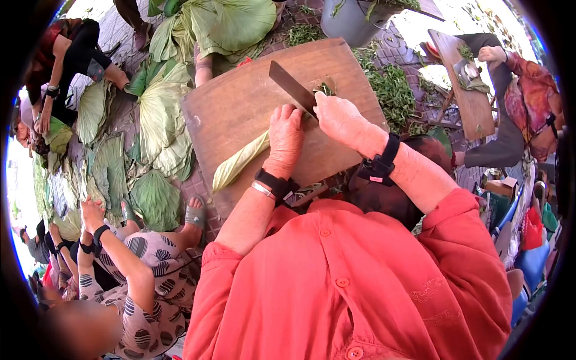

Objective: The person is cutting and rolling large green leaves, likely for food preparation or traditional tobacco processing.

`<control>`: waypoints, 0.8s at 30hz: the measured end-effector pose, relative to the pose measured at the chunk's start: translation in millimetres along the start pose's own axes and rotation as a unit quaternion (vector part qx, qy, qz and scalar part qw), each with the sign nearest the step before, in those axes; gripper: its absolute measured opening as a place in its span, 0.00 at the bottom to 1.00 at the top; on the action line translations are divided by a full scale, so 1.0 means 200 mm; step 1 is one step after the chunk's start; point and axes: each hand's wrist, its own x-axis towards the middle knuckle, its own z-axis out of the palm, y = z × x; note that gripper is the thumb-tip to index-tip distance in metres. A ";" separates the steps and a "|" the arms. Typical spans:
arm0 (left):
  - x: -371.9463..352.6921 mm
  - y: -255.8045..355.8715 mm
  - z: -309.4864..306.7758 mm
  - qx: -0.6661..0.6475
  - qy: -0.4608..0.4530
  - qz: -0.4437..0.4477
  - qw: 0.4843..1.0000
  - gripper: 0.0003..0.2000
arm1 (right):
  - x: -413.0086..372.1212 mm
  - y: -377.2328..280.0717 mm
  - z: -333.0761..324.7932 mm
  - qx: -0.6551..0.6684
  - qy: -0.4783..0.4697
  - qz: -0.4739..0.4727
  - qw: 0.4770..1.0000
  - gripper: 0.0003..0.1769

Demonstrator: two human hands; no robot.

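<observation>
My left hand [285, 137] is closed on a rolled green leaf [240, 162], pressing it against the wooden board [228, 114]. The long pale roll extends from under this hand toward the board's lower left. In my right hand [341, 120] is the handle of a knife [289, 86], its broad dark blade pointing up and left. The blade's lower part is beside my left fingers, at the end of the roll. Just above my right hand lies a small heap of cut green strips [326, 89].
Large leaves [162, 114] cover the paving at the left. A grey bucket [354, 23] stands beyond the board, near shredded greens [391, 93]. One person [144, 264] sits at the lower left; another [531, 90] sits by a second board [465, 90] at the right.
</observation>
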 end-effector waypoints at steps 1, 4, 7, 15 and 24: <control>0.00 0.00 -0.01 0.014 0.004 0.005 1.000 0.07 | 0.00 0.01 -0.01 -0.004 0.003 0.006 1.000 0.06; -0.01 0.00 -0.02 0.018 0.000 -0.010 1.000 0.07 | -0.04 0.02 -0.04 -0.009 0.002 0.020 1.000 0.06; -0.01 -0.01 -0.01 -0.013 0.010 -0.020 1.000 0.06 | -0.09 0.00 -0.09 -0.005 -0.014 0.016 1.000 0.06; -0.01 -0.02 -0.01 -0.021 -0.003 -0.028 0.999 0.06 | -0.10 -0.06 -0.04 0.015 -0.043 -0.012 0.999 0.05; -0.03 -0.02 -0.04 0.006 -0.006 0.002 1.000 0.08 | -0.05 -0.01 0.04 0.007 -0.013 -0.036 0.999 0.07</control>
